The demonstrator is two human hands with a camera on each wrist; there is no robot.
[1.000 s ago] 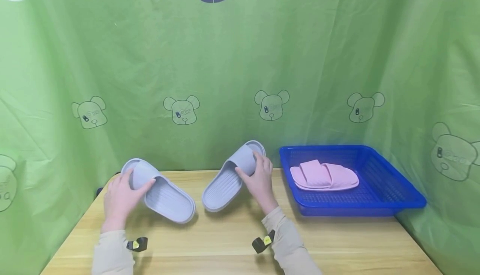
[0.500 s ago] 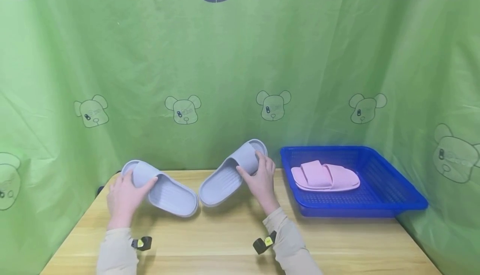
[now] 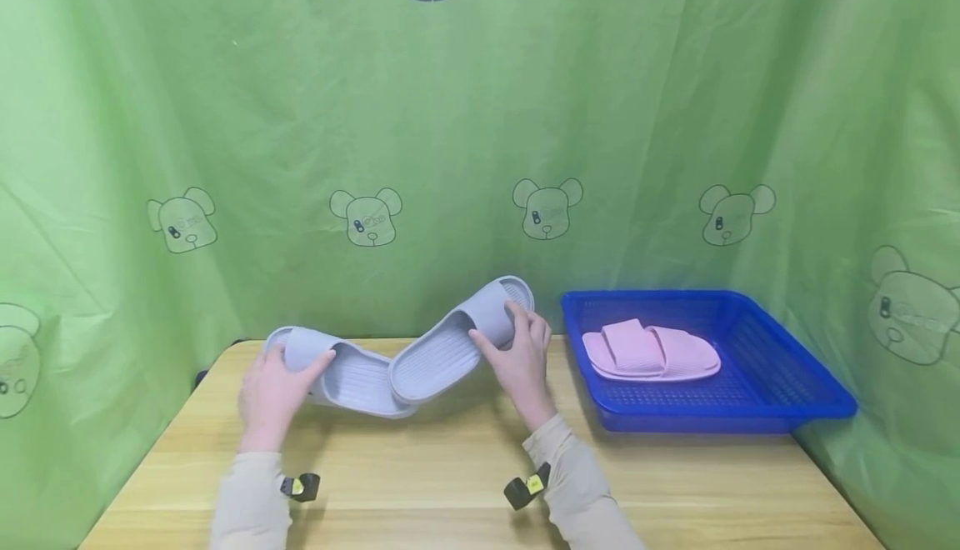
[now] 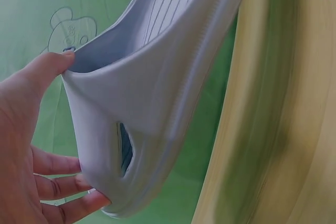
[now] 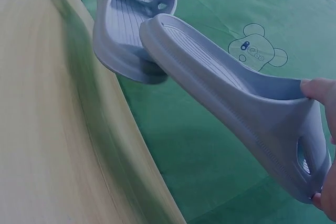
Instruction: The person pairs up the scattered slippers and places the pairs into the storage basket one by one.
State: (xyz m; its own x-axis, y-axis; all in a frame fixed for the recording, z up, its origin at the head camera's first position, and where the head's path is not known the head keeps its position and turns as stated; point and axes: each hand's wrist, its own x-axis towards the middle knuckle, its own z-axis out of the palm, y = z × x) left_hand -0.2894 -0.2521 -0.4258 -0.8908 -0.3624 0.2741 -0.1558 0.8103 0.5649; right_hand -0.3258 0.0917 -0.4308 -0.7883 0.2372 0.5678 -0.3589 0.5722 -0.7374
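Observation:
My left hand grips a pale blue-grey slide slipper by its strap, thumb at the strap's edge and fingers at the toe end, as the left wrist view shows. A matching slipper hangs from my right hand, pinched across its strap in the same way. Both are held above the table, toes pointing outward. In the head view the heel of the right-hand slipper overlaps the heel of the left-hand one, lying in front of it. Whether the two heels press together I cannot tell.
A blue plastic basket stands on the right of the wooden table. Pink slippers lie in its left part. Green printed curtain hangs behind the table and at both sides.
My left hand has moved right with its slipper, whose heel has risen slightly. The right-hand slipper's heel has shifted left and up a little. The heels stood apart before and overlap now.

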